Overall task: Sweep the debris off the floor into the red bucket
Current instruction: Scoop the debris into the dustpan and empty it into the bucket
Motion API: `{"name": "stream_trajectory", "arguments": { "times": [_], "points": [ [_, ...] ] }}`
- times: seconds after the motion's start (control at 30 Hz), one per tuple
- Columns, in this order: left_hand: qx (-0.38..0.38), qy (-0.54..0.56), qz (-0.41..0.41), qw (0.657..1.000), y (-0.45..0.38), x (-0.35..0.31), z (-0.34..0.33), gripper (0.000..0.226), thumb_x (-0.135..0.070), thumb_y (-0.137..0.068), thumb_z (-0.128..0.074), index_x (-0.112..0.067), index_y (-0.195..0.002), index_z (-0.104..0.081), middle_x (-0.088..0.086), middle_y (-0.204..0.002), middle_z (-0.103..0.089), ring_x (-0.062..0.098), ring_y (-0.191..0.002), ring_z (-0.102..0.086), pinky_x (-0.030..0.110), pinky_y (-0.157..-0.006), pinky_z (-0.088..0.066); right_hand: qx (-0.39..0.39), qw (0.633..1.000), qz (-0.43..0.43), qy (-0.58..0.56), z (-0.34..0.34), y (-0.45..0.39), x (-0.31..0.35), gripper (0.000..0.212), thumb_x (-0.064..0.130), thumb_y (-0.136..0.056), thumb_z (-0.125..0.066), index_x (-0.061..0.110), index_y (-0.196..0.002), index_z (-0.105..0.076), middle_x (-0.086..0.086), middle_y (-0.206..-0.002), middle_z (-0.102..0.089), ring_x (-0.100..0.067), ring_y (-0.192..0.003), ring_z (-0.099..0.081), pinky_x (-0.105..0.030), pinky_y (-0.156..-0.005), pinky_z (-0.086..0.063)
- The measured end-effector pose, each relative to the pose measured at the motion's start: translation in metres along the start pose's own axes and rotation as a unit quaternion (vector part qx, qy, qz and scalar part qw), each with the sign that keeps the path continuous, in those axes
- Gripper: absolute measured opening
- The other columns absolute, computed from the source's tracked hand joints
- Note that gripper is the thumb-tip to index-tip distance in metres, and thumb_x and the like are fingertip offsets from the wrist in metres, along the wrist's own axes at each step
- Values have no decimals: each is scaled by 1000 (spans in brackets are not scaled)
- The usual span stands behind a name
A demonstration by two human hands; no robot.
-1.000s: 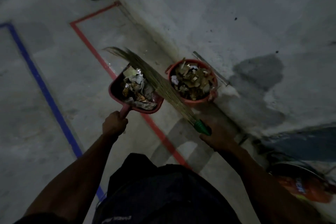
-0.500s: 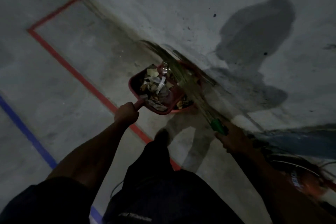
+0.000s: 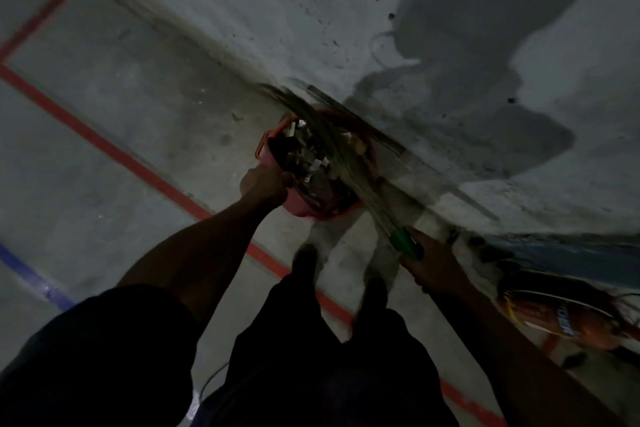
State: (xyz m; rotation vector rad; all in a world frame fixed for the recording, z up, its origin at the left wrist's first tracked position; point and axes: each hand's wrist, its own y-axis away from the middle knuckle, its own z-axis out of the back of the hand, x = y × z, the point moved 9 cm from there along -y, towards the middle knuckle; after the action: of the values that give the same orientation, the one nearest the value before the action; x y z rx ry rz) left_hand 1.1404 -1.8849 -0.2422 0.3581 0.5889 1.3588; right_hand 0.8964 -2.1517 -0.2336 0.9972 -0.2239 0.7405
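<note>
The red bucket (image 3: 370,163) stands on the floor against the base of the wall, mostly covered. My left hand (image 3: 265,182) grips the handle of a red dustpan (image 3: 294,206), which is tipped over the bucket's mouth. Debris (image 3: 311,163) of paper scraps and dry leaves lies in the pan and bucket. My right hand (image 3: 427,258) holds the green handle of a straw broom (image 3: 332,139), whose bristles lie across the pan and bucket toward the wall.
A grey concrete wall (image 3: 381,10) rises right behind the bucket. A red floor line (image 3: 138,163) and a blue one (image 3: 31,276) cross the concrete floor. An orange bucket-like object (image 3: 554,319) with wires sits at the right. My feet stand just before the bucket.
The dustpan has moved right from beside the bucket to over it and tilted. The broom followed across the bucket, and I have stepped closer to the wall.
</note>
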Motion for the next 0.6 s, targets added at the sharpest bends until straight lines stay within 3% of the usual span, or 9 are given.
{"name": "stream_trajectory", "arguments": {
  "times": [0.07, 0.13, 0.3, 0.37, 0.43, 0.5, 0.57, 0.6],
  "points": [
    [-9, 0, 18, 1000, -5, -10, 5, 29, -27, -89, -59, -14, -115, -62, 8, -90, -55, 25, -75, -53, 25, -51, -33, -1, 1000, 11, -4, 6, -3, -3, 44, 27, -85, -63, 38, -126, -52, 13, -76, -63, 0, -56, -53, -17, -51, -36],
    [3, -29, 16, 999, -6, -21, 4, 24, -24, -91, -58, -14, -112, -63, 10, -98, -61, 28, -85, -60, 28, -56, -39, 6, 1000, 15, -10, 12, -7, -9, 43, 26, -87, -62, 33, -129, -53, 12, -77, -63, -4, -59, -55, -18, -52, -36],
    [-1, -22, 64, 998, -6, -29, -5, 13, -24, -92, -58, -21, -101, -67, -1, -70, -51, 17, -58, -50, 24, -42, -31, 44, 997, 51, 21, 31, -26, -21, 42, 24, -92, -61, 19, -133, -54, 8, -79, -58, -5, -60, -51, -18, -54, -36],
    [-17, -22, 89, 996, 1, -29, -10, 12, -21, -90, -60, -15, -100, -65, 1, -75, -57, 20, -64, -57, 24, -48, -37, 73, 995, 65, 33, 38, -34, -28, 45, 23, -92, -61, 21, -136, -52, 8, -83, -59, -4, -61, -50, -17, -53, -36],
    [-23, -28, 107, 994, 7, -31, -19, 19, -21, -89, -61, -9, -103, -62, 11, -94, -64, 32, -85, -63, 30, -59, -41, 103, 991, 67, 49, 43, -42, -39, 54, 24, -92, -61, 26, -143, -46, 0, -99, -65, -7, -65, -50, -15, -54, -36],
    [-23, -22, 133, 991, 14, -31, -28, 25, -24, -89, -61, -5, -104, -60, 17, -104, -64, 36, -95, -63, 33, -64, -42, 131, 986, 69, 77, 47, -47, -51, 62, 27, -91, -64, 26, -148, -40, -12, -121, -65, -10, -69, -48, -16, -58, -37],
    [-20, -11, 149, 989, 21, -29, -36, 25, -25, -89, -61, -5, -105, -62, 19, -105, -65, 37, -96, -63, 34, -67, -45, 153, 978, 84, 113, 52, -48, -61, 65, 27, -89, -67, 23, -148, -40, -16, -132, -59, -12, -79, -58, -25, -73, -46],
    [-23, -12, 147, 989, 24, -29, -39, 23, -24, -90, -60, -6, -105, -63, 19, -105, -66, 37, -94, -64, 35, -68, -46, 155, 971, 110, 146, 54, -50, -64, 66, 28, -88, -68, 21, -148, -41, -15, -137, -56, -19, -99, -62, -31, -87, -46]
  ]
}}
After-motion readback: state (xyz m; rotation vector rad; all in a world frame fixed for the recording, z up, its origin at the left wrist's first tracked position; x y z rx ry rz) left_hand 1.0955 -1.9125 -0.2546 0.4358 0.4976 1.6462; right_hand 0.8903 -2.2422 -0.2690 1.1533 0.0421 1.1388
